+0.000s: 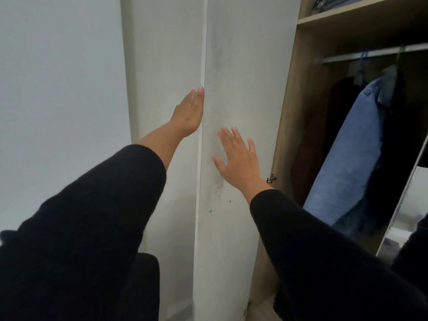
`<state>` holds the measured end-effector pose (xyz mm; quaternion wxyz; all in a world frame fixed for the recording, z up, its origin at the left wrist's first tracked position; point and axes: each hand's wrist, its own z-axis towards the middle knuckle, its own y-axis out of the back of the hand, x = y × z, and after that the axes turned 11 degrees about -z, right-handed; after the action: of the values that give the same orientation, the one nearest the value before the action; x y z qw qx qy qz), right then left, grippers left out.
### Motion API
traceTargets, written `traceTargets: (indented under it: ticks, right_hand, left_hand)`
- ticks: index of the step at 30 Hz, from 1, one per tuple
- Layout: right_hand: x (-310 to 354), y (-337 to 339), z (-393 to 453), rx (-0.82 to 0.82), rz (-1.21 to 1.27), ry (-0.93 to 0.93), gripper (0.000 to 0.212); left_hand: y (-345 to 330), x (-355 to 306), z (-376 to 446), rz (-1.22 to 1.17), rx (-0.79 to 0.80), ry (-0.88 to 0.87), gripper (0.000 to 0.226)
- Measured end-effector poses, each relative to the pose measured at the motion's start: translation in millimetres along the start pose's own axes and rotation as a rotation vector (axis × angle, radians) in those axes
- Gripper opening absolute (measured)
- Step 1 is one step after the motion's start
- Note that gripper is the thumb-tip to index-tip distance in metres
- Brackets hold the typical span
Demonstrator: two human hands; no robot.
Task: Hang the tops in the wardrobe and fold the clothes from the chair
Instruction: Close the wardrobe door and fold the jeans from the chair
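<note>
We stand at the open wardrobe (324, 93), right of frame, where a blue top (352, 149) hangs from the rail (370, 55). Our left hand (190, 112) presses flat, fingers together, against the door (243, 66) edge; our right hand (238, 158) is spread on its face. No readable writing.

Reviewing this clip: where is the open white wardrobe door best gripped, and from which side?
Grip the white door along its free vertical edge, coming from the left, as the left hand does. No handle shows on the flat panel, so the right hand can probably only push.
</note>
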<state>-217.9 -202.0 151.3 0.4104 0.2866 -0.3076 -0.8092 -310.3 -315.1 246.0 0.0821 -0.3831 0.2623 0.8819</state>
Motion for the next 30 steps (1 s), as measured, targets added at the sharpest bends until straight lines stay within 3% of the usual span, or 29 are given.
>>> traceTargets:
  ticks: [5,13,21,30]
  right_hand:
    - [23,-16,6,0.006,-0.167,0.188,0.065]
    - [34,-29,2,0.067,-0.325,0.237,0.061]
    - [8,-11,-34,0.079,-0.440,0.152,0.060]
    - [-90,26,-101,0.123,-0.589,0.034,0.060]
  left_hand:
    - [-7,9,20,0.007,0.123,0.042,0.066]
    - [-15,21,22,-0.132,0.077,0.014,0.061]
    - [-34,-12,-9,0.017,0.184,-0.250,0.054]
    - [-122,-82,-44,0.081,0.273,-0.493,0.051]
